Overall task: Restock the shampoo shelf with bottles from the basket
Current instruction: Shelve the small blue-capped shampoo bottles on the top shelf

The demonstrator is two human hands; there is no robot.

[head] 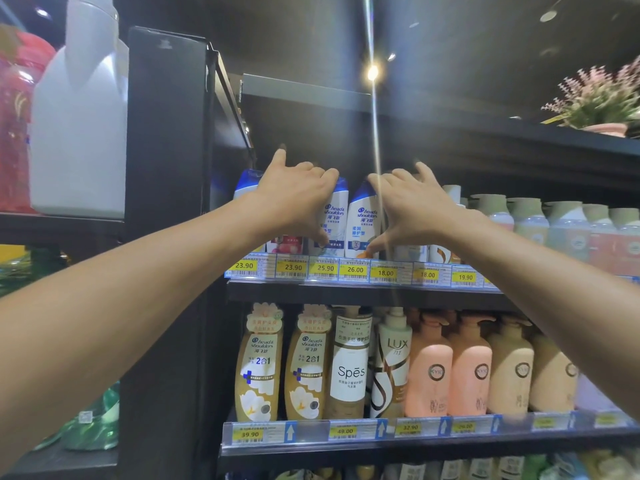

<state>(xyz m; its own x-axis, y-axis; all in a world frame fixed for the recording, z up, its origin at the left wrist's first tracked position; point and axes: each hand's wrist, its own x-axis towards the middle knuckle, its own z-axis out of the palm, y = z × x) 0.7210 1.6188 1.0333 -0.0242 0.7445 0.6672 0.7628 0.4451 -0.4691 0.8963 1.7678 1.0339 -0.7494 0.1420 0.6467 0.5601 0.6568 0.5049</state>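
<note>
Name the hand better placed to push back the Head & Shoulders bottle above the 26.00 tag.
Right, probably. The right hand curls over that bottle, thumb at its base; the left hand grips the neighbouring bottle.

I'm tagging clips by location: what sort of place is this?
Most likely a supermarket toiletries aisle: rows of shampoo bottles stand on black shelves, with yellow price tags along their front edges.
</note>
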